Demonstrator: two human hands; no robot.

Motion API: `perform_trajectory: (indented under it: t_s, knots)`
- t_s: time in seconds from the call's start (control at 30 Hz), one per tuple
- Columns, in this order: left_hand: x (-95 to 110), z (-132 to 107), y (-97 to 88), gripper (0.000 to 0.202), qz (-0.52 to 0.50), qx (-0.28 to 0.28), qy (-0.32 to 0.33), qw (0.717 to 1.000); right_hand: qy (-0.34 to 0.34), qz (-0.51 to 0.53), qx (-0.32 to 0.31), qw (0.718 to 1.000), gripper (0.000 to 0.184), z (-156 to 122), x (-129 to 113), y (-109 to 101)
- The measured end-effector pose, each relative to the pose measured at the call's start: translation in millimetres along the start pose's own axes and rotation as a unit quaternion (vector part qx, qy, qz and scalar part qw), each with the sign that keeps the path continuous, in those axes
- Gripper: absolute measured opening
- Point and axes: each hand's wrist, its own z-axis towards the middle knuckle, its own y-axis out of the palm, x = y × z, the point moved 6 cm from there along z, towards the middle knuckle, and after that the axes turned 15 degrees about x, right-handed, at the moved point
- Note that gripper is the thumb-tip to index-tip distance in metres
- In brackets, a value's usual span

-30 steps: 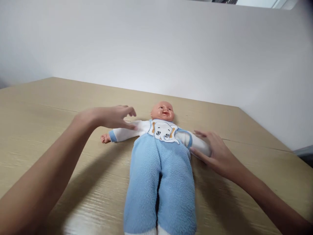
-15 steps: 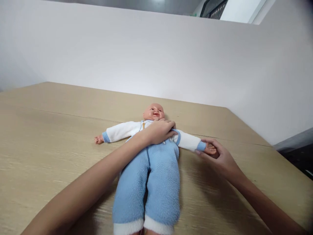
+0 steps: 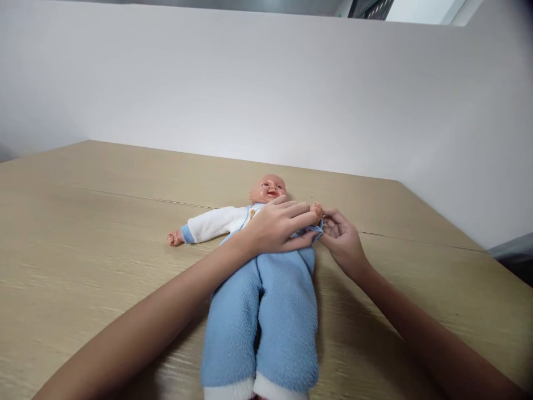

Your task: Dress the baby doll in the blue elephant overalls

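Observation:
A baby doll (image 3: pixel 262 300) in a blue fleece romper with white sleeves lies on its back on the wooden table (image 3: pixel 83 233), head pointing away from me. My left hand (image 3: pixel 278 226) lies across the doll's chest, fingers closed round the doll's folded-in arm near its shoulder. My right hand (image 3: pixel 341 238) grips the end of that same arm, the doll's small hand poking up between my two hands. The doll's other arm (image 3: pixel 204 225) stretches out flat to the left.
A plain white wall (image 3: pixel 266 94) stands right behind the table's far edge. The table's right edge (image 3: pixel 478 244) drops off to a dark floor area at the far right.
My right hand has folded the doll's outstretched arm inward across its chest. My left hand has shifted slightly right on the chest and now clasps that arm too.

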Motion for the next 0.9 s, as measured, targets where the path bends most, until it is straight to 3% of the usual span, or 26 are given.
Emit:
perform_trajectory:
  t_s: [0.13,0.3,0.37,0.43,0.57,0.67,0.9]
  knots:
    - [3.4,-0.8,0.6,0.029,0.043,0.009,0.046,0.998,-0.072,-0.036,-0.03,0.996,0.033,-18.6,-5.8,0.3]
    - [8.0,2.1,-7.0,0.025,0.055,0.058,0.074,0.994,-0.151,-0.075,-0.047,0.985,0.021,-35.7,-16.9,-2.0]
    - [5.5,5.7,-13.0,0.023,0.022,0.078,0.031,0.996,-0.166,-0.095,-0.059,0.98,0.019,-40.2,-17.7,0.3]
    - [-2.4,10.0,-15.5,0.019,-0.043,0.079,-0.057,0.994,-0.179,-0.112,-0.066,0.975,0.017,-43.9,-18.5,3.0]
    - [-19.0,13.6,-2.7,0.026,-0.216,0.031,-0.233,0.948,-0.195,-0.123,-0.052,0.972,0.013,-48.6,-20.7,6.1]
    - [-26.8,12.4,8.7,0.035,-0.248,0.019,-0.286,0.925,-0.162,-0.102,-0.044,0.98,0.016,-50.0,-17.0,8.3]
    - [-37.1,-2.8,25.1,0.044,-0.129,-0.062,-0.327,0.934,0.043,0.007,-0.026,0.999,0.033,-43.8,7.0,14.0]
